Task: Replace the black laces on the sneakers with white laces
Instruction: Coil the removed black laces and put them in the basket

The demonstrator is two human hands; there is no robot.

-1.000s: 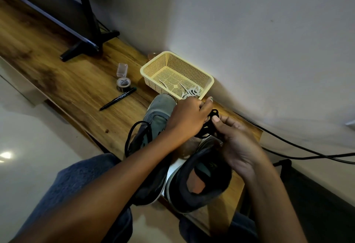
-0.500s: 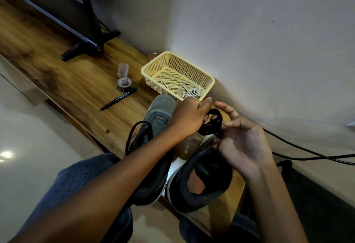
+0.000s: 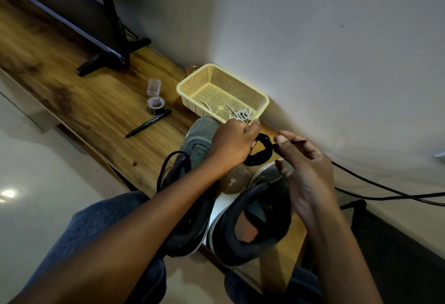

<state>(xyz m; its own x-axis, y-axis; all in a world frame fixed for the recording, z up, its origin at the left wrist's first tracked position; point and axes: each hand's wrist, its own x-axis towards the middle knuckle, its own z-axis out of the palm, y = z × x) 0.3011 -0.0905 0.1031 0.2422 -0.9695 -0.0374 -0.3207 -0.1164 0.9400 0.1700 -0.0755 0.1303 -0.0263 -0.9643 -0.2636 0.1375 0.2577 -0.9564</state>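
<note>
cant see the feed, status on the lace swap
Both hands on black lace: left hand grips the bundle, right hand pinches its end. White laces in basket. Nothing in the way.

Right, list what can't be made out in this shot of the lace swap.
Head view only:
- Right sneaker: its toe and eyelets sit behind the right hand.
- Black lace bundle: partly covered by the left hand, so its full length is unclear.
- White laces in the basket: small, count unreadable.
- Left sneaker: its midsection is crossed by the left forearm.
</note>
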